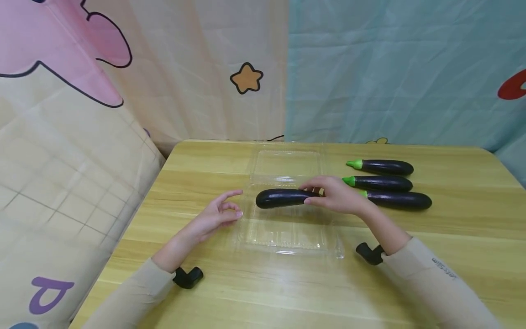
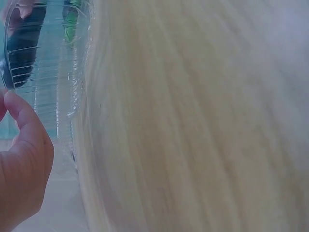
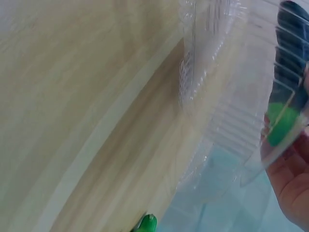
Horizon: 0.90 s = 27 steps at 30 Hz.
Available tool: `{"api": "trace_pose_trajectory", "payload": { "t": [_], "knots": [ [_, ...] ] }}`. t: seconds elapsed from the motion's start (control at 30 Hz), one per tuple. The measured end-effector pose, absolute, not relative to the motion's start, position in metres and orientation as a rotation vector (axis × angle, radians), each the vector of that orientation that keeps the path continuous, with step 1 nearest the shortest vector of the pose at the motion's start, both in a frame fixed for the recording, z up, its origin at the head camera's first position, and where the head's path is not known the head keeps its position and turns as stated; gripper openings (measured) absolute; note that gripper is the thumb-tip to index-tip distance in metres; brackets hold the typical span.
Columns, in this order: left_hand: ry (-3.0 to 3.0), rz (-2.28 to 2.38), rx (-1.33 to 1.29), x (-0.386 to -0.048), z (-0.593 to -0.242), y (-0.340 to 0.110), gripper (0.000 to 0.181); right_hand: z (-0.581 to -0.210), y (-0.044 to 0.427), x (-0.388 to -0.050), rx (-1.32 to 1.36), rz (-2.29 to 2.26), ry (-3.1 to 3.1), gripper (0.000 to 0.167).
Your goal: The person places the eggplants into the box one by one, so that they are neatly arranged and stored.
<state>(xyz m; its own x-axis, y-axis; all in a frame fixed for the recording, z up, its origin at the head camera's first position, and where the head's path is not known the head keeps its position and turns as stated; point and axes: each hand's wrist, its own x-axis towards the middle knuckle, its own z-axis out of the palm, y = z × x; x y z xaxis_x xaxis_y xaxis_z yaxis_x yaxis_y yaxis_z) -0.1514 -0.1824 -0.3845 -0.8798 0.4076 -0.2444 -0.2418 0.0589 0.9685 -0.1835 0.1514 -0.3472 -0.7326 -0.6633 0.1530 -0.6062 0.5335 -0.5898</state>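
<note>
The right hand [image 1: 334, 194] pinches an eggplant [image 1: 283, 198] near its green end, leaving the body free over the open box [image 1: 285, 232], while the left hand [image 1: 215, 215], fingers loosely bent and empty, is beside the box's left edge, three others [image 1: 384, 183] lying right

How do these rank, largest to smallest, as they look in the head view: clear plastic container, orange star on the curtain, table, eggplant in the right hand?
1. Table
2. Clear plastic container
3. Eggplant in the right hand
4. Orange star on the curtain
</note>
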Motion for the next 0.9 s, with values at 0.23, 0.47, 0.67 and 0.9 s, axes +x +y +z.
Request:
{"api": "trace_pose_trajectory", "payload": {
  "t": [0.23, 0.47, 0.67, 0.9],
  "knots": [
    [1.858, 1.875, 0.168, -0.151, -0.385, -0.183, 0.068, -0.356, 0.139, -0.188, -1.092, -0.888, 2.728, 0.033],
    [1.862, 1.884, 0.171, -0.152, -0.385, -0.182, 0.067, -0.361, 0.129, -0.186, -1.030, -0.829, 2.815, 0.032],
    [1.852, 1.889, 0.182, -0.151, -0.384, -0.182, 0.067, -0.370, 0.124, -0.181, -1.067, -0.719, 2.896, 0.031],
    [1.849, 1.894, 0.177, -0.150, -0.384, -0.182, 0.067, -0.375, 0.122, -0.178, -1.015, -0.723, 2.926, 0.029]
  ]
}}
